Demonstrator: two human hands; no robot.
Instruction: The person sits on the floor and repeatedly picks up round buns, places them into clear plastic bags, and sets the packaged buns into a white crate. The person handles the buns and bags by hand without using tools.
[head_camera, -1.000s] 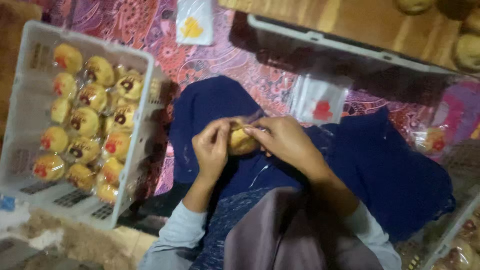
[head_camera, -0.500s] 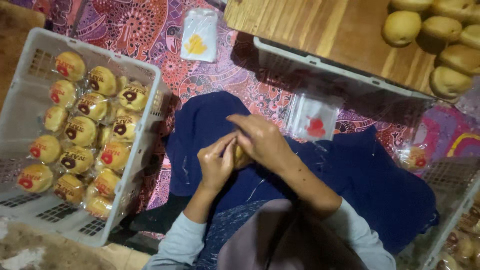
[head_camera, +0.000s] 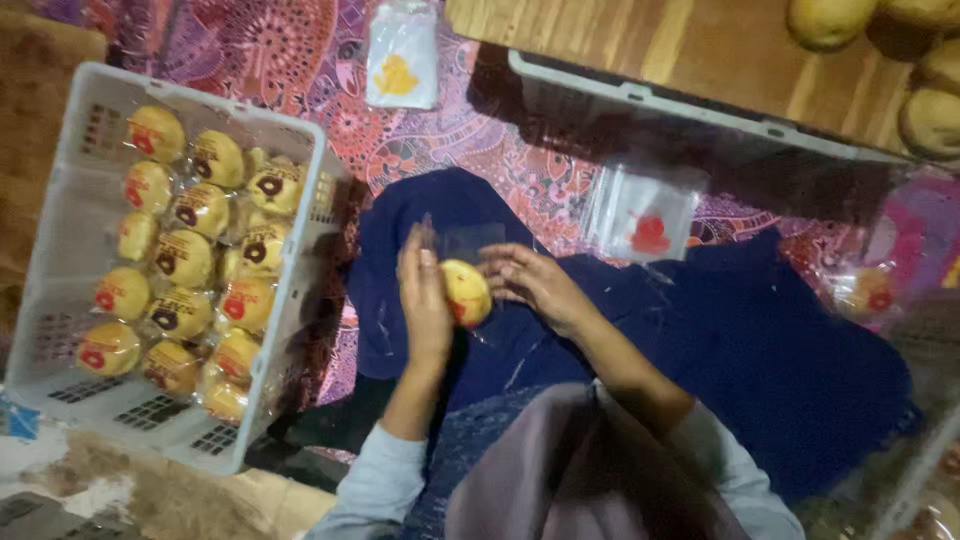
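Head view shows left hand (head_camera: 425, 300) cupping a bagged bun (head_camera: 466, 292), fingers curled around it, while right hand (head_camera: 530, 283) pinches its clear wrapper (head_camera: 462, 240).

a yellow bun (head_camera: 466, 291) with a red mark sits between the hands, over dark blue cloth (head_camera: 760, 340); beyond it, a red-purple paisley mat (head_camera: 300, 60).

Glossy clear plastic wrap round bun (head_camera: 466, 292); matt white plastic crate (head_camera: 60, 190); smooth wood board (head_camera: 650, 45).
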